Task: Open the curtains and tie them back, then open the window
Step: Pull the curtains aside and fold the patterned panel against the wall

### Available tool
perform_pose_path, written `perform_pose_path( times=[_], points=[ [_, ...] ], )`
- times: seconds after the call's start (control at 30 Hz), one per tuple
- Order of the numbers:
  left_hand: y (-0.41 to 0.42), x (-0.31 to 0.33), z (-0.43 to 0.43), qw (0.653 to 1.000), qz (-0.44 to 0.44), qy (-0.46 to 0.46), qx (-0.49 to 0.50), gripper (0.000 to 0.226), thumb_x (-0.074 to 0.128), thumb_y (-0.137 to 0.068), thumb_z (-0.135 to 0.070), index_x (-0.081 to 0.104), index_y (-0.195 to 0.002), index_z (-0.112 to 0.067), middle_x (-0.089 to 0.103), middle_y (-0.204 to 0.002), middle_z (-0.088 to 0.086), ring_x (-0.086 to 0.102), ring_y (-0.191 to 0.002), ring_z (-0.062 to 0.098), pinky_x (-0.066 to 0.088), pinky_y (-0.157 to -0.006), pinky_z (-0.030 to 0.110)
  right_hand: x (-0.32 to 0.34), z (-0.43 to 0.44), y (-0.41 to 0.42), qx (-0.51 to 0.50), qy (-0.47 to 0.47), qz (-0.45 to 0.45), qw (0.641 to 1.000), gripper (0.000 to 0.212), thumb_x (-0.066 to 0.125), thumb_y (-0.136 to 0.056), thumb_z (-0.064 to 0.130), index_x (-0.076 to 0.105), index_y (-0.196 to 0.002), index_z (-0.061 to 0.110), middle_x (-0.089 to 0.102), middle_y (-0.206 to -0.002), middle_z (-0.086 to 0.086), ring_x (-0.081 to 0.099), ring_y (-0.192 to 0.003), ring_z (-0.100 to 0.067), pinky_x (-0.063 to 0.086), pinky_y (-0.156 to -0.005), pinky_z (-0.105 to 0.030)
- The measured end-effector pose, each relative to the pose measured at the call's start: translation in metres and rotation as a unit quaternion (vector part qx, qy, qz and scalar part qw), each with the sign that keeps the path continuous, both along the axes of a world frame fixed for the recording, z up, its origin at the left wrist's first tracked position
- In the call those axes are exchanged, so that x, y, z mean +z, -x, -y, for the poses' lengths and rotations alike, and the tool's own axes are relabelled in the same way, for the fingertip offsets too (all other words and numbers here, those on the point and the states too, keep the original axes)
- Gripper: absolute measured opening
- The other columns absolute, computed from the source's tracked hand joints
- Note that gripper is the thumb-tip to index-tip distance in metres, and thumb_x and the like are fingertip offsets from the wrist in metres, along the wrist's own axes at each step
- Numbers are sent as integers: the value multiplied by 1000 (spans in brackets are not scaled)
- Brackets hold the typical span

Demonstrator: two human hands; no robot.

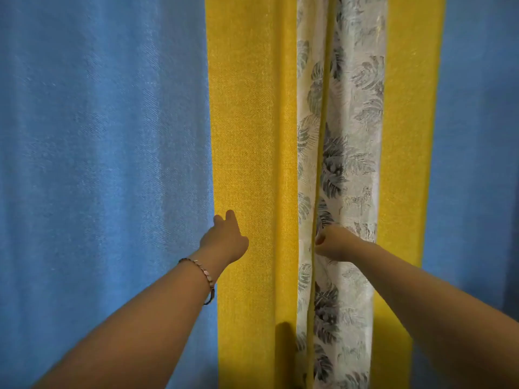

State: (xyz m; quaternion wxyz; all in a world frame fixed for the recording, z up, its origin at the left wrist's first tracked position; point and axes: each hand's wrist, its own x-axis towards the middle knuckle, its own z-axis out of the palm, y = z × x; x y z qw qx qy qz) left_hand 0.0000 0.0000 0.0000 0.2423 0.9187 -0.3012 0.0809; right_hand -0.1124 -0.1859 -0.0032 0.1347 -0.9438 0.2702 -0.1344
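Both hands were stretched toward closed curtains filling the frame: the left hand (224, 240), bracelet (202, 276) at the wrist, was spread loosely against the yellow band (247, 136) at centre, gripping nothing. The right hand (334, 242) was clenched on the leaf-print edge (351, 164), right of centre. Blue panels (98, 164) were hung at both sides.

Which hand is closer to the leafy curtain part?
Right. The right hand is closed on the leaf-print strip at its inner fold; the left hand rests apart on the yellow band.
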Motion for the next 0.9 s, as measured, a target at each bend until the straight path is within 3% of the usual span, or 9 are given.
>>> perform_pose_path(
  times=[0.07, 0.1, 0.17, 0.27, 0.47, 0.6, 0.67, 0.73, 0.9],
  points=[
    [-3, -4, 20, 998, 19, 60, 17, 71, 50, -94, -22, 8, -149, -7, 14, -152, 20, 43, -124, 42, 45, -91, 45, -7, 10, -10, 3, 6, 8, 1000, 15, 54, -86, 13, 65, -79, 5, 59, -75, -11, 57, -83, -27, 46, -72, -32],
    [-5, -7, 31, 997, 25, 74, 22, 74, 52, -93, -23, 6, -150, -7, 9, -154, 20, 35, -131, 42, 43, -95, 44, -9, 15, -16, 3, 0, 8, 1000, 20, 54, -88, 15, 67, -100, 4, 66, -95, -14, 60, -96, -29, 49, -82, -35],
    [-12, -7, 52, 994, 39, 95, 28, 84, 54, -92, -30, -2, -151, -8, -5, -157, 20, 12, -144, 41, 35, -107, 45, -9, 15, -25, 1, -12, 18, 1000, 41, 53, -92, 19, 52, -130, 5, 58, -130, -15, 55, -117, -30, 46, -99, -37],
    [-41, -3, 90, 989, 82, 113, 47, 99, 56, -89, -44, -14, -150, -8, -16, -158, 20, -8, -147, 40, 22, -115, 49, -6, 28, -53, 13, 12, 62, 998, 51, 51, -94, 22, 39, -141, 8, 47, -141, -13, 53, -122, -27, 43, -100, -36],
    [-91, -4, 141, 977, 180, 112, 38, 114, 54, -83, -59, -35, -137, -14, -27, -156, 17, -21, -144, 42, 15, -111, 64, -9, 47, -110, 18, 76, 86, 993, 64, 50, -95, 26, 21, -149, 9, 22, -156, -9, 33, -140, -25, 33, -111, -37],
    [-140, 11, 172, 969, 189, 153, 50, 105, 56, -87, -44, -27, -142, -13, -9, -159, 19, 2, -147, 40, 29, -108, 56, -1, 72, -153, -8, 83, 91, 992, 73, 49, -95, 28, 6, -151, 9, 3, -161, -8, 16, -147, -26, 25, -118, -38],
    [-164, 20, 184, 957, 197, 208, 36, 90, 54, -89, -17, -13, -150, -11, 15, -155, 20, 30, -135, 39, 46, -93, 44, 4, 88, -171, -46, 40, 111, 992, 78, 48, -96, 31, -3, -151, 9, -9, -160, -10, 5, -149, -27, 19, -118, -37],
    [-187, 27, 190, 956, 221, 192, 7, 82, 47, -91, -4, -8, -152, -10, 26, -147, 17, 45, -121, 33, 51, -78, 33, 11, 99, -178, -113, -4, 155, 981, 84, 47, -96, 35, -11, -150, 7, -13, -159, -15, 5, -148, -30, 19, -118, -36],
    [-227, 36, 171, 932, 357, -1, 67, 78, 45, -94, -1, -9, -150, -4, 39, -137, 17, 61, -102, 30, 52, -73, 34, 31, 131, -185, -334, -25, 272, 902, 101, 53, -86, 55, -2, -148, -3, 24, -148, -33, 28, -137, -43, 31, -111, -44]
  ],
)
